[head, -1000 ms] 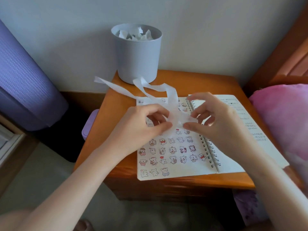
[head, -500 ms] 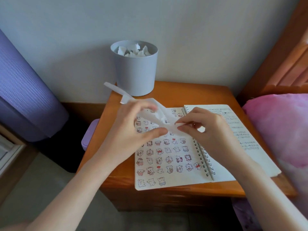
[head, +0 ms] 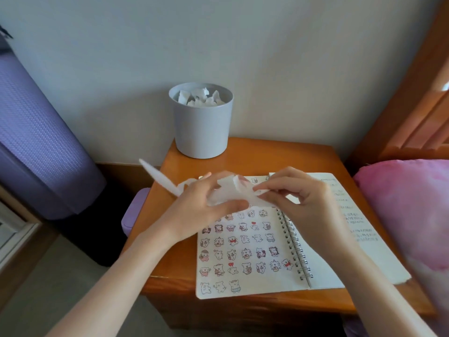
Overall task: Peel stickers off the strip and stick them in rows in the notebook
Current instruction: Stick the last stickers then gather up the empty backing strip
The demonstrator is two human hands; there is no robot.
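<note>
An open spiral notebook [head: 252, 291] lies on the wooden nightstand, its left page filled with rows of small cartoon stickers [head: 245, 254]. Above the page's top, both hands bunch a white backing strip [head: 226, 193]. My left hand [head: 194, 210] grips the crumpled paper between thumb and fingers; a loose tail [head: 158, 176] sticks out to the left. My right hand [head: 298, 198] pinches the strip's right end. The top sticker rows are hidden behind the hands.
A grey cup-shaped bin [head: 201, 122] holding crumpled white paper stands at the back of the nightstand [head: 255, 154] against the wall. A purple rolled mat [head: 36, 142] leans at left, a purple box [head: 132, 215] beside the table, pink bedding [head: 408, 215] at right.
The long loose strip has been gathered into a wad between the hands, and its tails have shortened. The view has tilted so the bin and table sit lower.
</note>
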